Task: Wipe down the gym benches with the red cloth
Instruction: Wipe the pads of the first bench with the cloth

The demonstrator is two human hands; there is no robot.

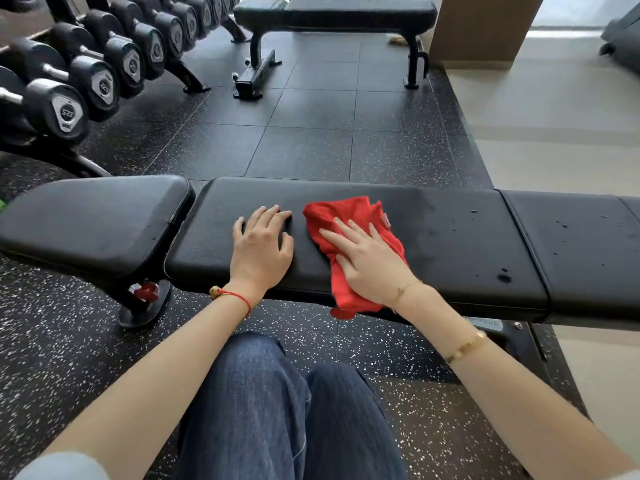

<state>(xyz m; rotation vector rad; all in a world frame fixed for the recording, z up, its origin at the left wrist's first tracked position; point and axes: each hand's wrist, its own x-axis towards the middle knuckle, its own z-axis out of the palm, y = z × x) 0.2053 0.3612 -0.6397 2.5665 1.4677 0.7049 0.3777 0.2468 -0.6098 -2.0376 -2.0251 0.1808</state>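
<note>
Right hand (372, 263) presses a crumpled red cloth (349, 216) flat on the long black padded vinyl bench (450, 237), fingers straight.

The soft, creased cloth hangs over the pad's near edge. Left hand (261, 245) rests beside it, fingers loosely bent on smooth upholstery, holding nothing. Dark droplets fleck the pad rightward. Beneath lies speckled black rubber flooring (311, 133).

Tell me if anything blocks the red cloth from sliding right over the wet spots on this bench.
Nothing visible does. The right hand presses the red cloth flat on the near bench, and the pad with the droplets lies bare to its right. The left hand rests on the other side.
</note>
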